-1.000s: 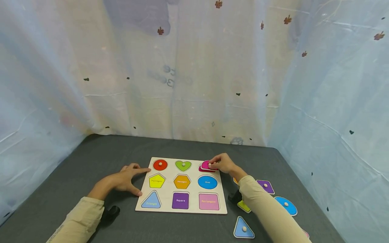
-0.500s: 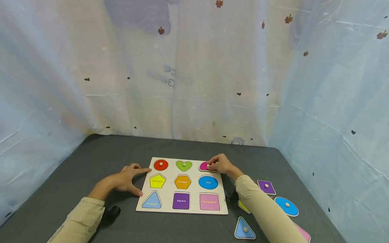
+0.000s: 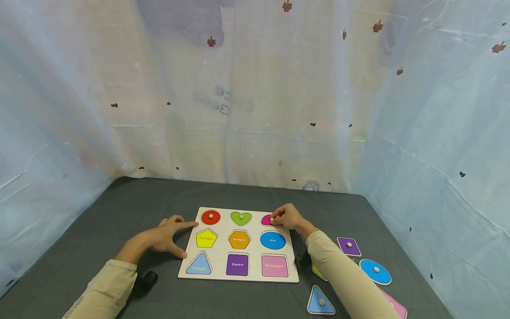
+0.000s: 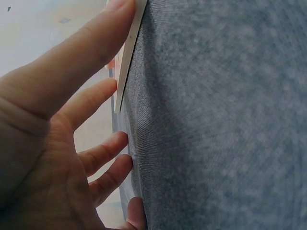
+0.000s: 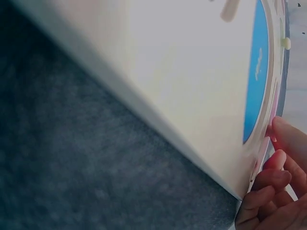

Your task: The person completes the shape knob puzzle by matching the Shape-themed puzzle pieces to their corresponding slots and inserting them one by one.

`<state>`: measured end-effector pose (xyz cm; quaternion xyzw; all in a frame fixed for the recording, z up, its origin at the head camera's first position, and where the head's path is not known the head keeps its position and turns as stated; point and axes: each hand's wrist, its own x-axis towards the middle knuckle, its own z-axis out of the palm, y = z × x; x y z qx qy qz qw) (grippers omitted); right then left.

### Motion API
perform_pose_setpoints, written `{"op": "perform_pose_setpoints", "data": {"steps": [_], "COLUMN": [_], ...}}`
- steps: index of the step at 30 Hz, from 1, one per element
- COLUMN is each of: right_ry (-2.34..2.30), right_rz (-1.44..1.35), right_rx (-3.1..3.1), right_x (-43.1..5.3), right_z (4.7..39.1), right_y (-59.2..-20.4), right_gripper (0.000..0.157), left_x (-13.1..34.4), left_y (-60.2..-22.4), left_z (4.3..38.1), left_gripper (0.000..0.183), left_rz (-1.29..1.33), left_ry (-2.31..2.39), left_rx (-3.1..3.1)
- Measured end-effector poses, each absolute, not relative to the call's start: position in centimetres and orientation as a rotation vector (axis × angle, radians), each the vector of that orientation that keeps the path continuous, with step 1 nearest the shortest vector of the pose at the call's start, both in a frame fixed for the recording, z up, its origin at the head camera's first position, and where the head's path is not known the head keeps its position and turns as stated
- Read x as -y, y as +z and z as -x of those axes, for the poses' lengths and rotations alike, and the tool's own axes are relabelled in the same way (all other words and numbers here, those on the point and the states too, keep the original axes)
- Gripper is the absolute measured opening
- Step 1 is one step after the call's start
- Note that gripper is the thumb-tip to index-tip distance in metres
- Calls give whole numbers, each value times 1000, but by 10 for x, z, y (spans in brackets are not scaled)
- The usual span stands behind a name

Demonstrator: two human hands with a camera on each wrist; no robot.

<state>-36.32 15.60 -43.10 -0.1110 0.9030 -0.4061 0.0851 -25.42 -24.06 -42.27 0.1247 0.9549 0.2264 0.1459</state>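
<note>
A dark grey, cloth-covered table stretches before me, its far right corner rounded and its weave showing up close. Directly on it lies a pale board, flat, toward the middle. To the right of the board the loose knobbed pieces sit on the cloth: a purple square, a blue oval just beyond it, a pink piece partly hidden by a sleeve, a blue triangle nearer the front edge, and a yellow-green piece, half covered, near the board.
</note>
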Motion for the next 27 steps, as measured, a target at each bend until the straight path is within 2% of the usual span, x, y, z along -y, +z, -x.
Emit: {"op": "perform_pose_setpoints", "data": {"steps": [13,27], "right_ry": [-1157,-1232], "right_rz": [334,406], "right_rx": [-2719,-2662], "right_x": [-162,-179], "right_z": [364,352], "right_y": [-428,-407], "right_gripper": [23,25], "left_x": [239,242], "left_y": [-422,-424], "left_z": [253,255], "left_gripper": [97,97], "left_rz": [-374,-390], "left_ry": [662,650], "left_rx": [-2746,-2746]}}
